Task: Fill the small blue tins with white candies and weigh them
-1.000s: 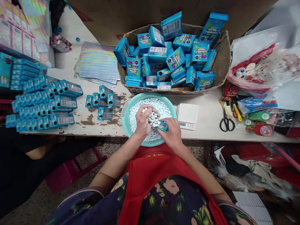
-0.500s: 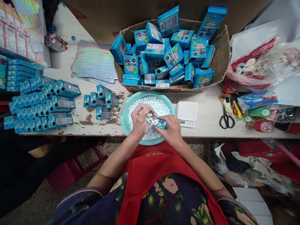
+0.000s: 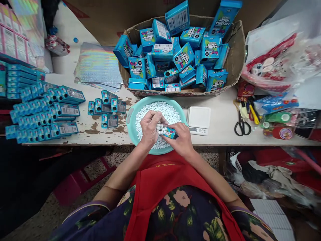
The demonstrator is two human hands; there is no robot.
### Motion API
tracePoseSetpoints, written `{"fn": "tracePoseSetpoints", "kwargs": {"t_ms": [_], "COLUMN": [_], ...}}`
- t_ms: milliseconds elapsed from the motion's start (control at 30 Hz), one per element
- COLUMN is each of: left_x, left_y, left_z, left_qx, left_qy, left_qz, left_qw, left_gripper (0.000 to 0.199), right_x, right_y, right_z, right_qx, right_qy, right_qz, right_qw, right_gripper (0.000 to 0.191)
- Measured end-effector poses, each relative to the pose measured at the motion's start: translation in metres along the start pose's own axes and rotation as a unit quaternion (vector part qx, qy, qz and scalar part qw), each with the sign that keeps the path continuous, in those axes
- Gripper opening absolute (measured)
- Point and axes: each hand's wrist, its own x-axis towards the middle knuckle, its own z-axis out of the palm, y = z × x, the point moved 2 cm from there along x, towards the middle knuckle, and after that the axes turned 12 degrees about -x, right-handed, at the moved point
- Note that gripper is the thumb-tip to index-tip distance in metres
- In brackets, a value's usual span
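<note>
A turquoise plastic basin (image 3: pixel 131 132) full of small white candies (image 3: pixel 169 109) sits at the table's front edge. Over it, my left hand (image 3: pixel 149 126) is curled around several white candies. My right hand (image 3: pixel 182 138) grips a small blue candy box (image 3: pixel 170 133), tilted with one end toward the left hand. The candies in the left hand touch that end of the box. My left palm and some fingertips are hidden from this angle.
Behind the basin stands a cardboard box (image 3: pixel 235 65) heaped with blue candy boxes. A white scale (image 3: pixel 199 117) and black scissors (image 3: pixel 242 128) lie to the right. Stacked blue boxes (image 3: pixel 66 110) and shiny holographic sheets (image 3: pixel 97 65) occupy the left. A pink stool (image 3: pixel 72 184) is below.
The blue box in my right hand has turned slightly, showing more of its printed side. Fewer candies show at my left fingers. The view has shifted a little.
</note>
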Motion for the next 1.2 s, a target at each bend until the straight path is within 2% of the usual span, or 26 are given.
{"fn": "tracePoseSetpoints", "kwargs": {"t_ms": [433,700,867,933,1067,1200], "left_x": [-0.003,-0.003,-0.003,0.002,0.012,0.015], "left_y": [-0.008,-0.004,-0.002,-0.001,0.000,-0.009], "left_z": [0.000,0.008,0.008,0.003,-0.008,-0.014], "left_qx": [0.023,0.017,0.003,0.000,0.013,0.066], "left_qy": [0.000,-0.029,-0.076,-0.064,0.009,-0.020], "left_qz": [0.028,0.016,-0.008,0.005,0.067,0.060], "left_qw": [0.999,0.999,0.997,0.998,0.998,0.996], "left_gripper": [0.025,0.029,0.031,0.031,0.028,0.034], "right_x": [-0.003,-0.002,-0.001,-0.002,-0.004,-0.005], "right_y": [0.008,0.007,0.009,0.010,0.014,0.017], "right_z": [-0.001,0.001,0.002,0.002,0.001,0.006], "right_qx": [0.021,0.036,0.046,0.067,0.124,0.134], "right_qy": [0.015,0.010,0.010,0.009,0.036,0.048], "right_qz": [0.011,0.014,0.022,0.022,0.014,0.029], "right_qw": [1.000,0.999,0.999,0.997,0.992,0.989], "right_gripper": [0.026,0.027,0.026,0.027,0.033,0.029]}}
